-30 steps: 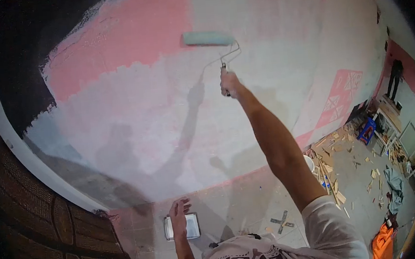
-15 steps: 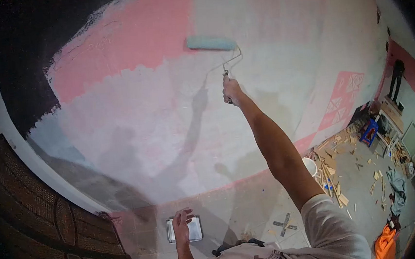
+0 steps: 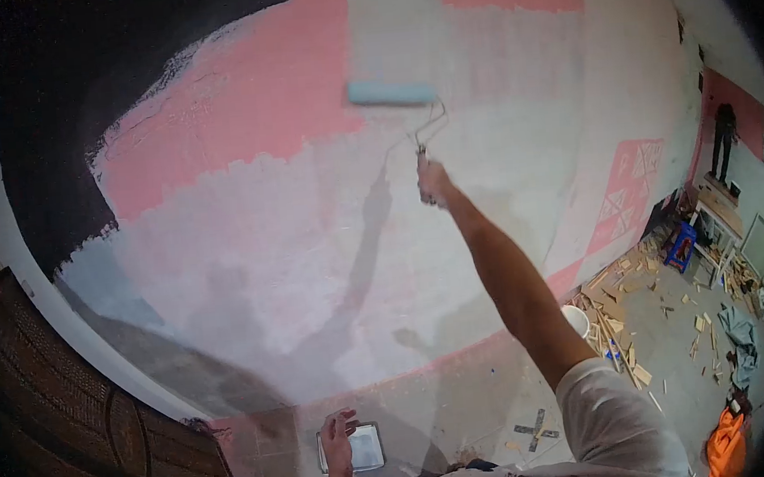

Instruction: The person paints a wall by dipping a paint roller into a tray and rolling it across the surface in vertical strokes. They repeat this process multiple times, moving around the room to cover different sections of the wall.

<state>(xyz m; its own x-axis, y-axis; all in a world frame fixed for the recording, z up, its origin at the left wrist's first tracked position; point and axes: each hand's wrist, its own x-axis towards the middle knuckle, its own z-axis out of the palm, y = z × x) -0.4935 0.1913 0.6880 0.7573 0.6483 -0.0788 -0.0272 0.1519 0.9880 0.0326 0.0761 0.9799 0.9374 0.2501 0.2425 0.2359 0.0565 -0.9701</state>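
Observation:
My right hand (image 3: 432, 183) is wrapped round the handle of a paint roller (image 3: 391, 93), held out at arm's length. Its pale blue-green sleeve lies against the wall (image 3: 308, 208), at the edge between pink and whitish paint. The wire frame bends from the sleeve's right end down to the handle. Low in the view, my left hand (image 3: 336, 435) hangs with fingers apart and nothing in it. Beneath it on the floor is a paint tray (image 3: 376, 450), partly covered from sight by that hand.
A dark patterned door panel (image 3: 72, 406) stands at the left. Scattered wood scraps (image 3: 625, 309), a white bucket (image 3: 575, 320), a blue stool (image 3: 681, 246) and orange cloth (image 3: 727, 446) lie to the right. A person (image 3: 724, 140) stands raised in the background. A dark cross-shaped piece (image 3: 535, 429) is on the floor.
The camera view has tipped up slightly, so the scene sits lower. The roller has moved a little upward on the wall, over pink paint. My left hand stays low, fingers apart.

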